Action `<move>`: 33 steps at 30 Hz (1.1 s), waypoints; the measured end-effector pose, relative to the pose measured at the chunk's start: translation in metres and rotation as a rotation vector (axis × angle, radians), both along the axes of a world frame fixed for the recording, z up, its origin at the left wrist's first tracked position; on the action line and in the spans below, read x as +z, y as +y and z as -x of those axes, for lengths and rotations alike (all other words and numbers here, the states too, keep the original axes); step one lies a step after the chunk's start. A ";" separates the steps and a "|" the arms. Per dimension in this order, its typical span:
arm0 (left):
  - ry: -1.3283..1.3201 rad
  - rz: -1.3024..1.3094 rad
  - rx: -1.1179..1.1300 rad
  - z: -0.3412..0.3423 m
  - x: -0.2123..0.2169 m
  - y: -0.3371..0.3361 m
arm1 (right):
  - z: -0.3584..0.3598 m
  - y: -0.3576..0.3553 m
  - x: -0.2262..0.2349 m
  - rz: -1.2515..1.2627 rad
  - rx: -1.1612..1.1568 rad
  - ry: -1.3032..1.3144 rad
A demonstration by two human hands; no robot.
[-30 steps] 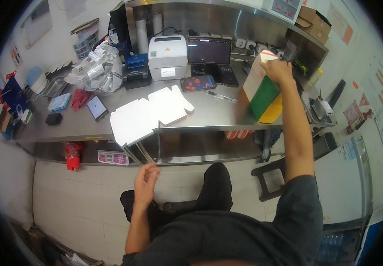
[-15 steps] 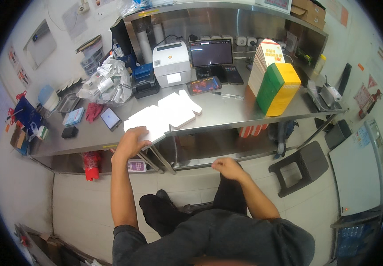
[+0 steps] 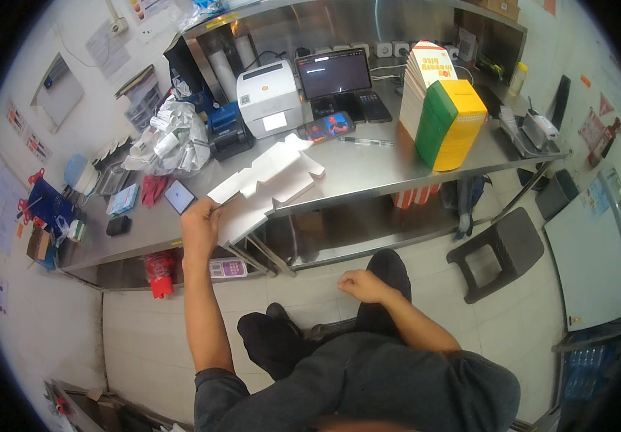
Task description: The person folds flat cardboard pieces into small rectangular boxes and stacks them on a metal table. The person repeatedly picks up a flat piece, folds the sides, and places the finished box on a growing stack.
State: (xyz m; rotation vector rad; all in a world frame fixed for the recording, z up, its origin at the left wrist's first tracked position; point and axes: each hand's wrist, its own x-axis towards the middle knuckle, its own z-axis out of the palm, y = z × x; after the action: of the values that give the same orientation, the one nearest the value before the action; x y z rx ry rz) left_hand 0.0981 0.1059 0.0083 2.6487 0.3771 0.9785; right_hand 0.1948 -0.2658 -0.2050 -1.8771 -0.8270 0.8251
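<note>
The steel bench (image 3: 368, 169) runs from nine o'clock up toward three o'clock, its front edge bowed by the lens, and a lower shelf (image 3: 354, 230) sits under it. Open floor lies below the edge at six o'clock, with a dark stool (image 3: 501, 252) at four o'clock. A stack of flat white cardboard blanks (image 3: 267, 183) lies near the front edge at about eleven o'clock, its near corner jutting over the edge. The left hand (image 3: 201, 225) is at that corner, fingers curled on the lowest blank, thumb side against the bench edge. The right hand (image 3: 361, 284) hangs apart from everything at centre, above the person's knee, loosely closed and holding nothing. At one o'clock a yellow and green box (image 3: 451, 122) stands upright with a sheaf of folded cartons (image 3: 420, 86) leaning against its far side. Behind the blanks are a white label printer (image 3: 271, 104) and a dark tablet screen (image 3: 333, 72). At ten o'clock a crumpled plastic bag (image 3: 170, 140) holds small packets; what they are cannot be made out.
</note>
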 end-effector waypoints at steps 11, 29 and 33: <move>0.194 0.231 -0.135 0.004 -0.021 0.006 | 0.007 0.003 0.000 0.022 0.052 -0.012; -0.447 0.080 0.274 0.036 0.027 -0.078 | 0.026 0.063 0.131 -0.583 0.071 -0.158; -0.351 0.319 0.017 0.052 0.012 -0.153 | 0.046 0.088 0.185 -0.840 0.206 -0.210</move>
State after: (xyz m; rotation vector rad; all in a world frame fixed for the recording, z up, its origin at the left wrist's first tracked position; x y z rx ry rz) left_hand 0.0458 -0.0468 0.0200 2.1449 0.4327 1.2450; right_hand 0.1492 -0.1782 -0.0196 -1.1450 -1.2707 0.3025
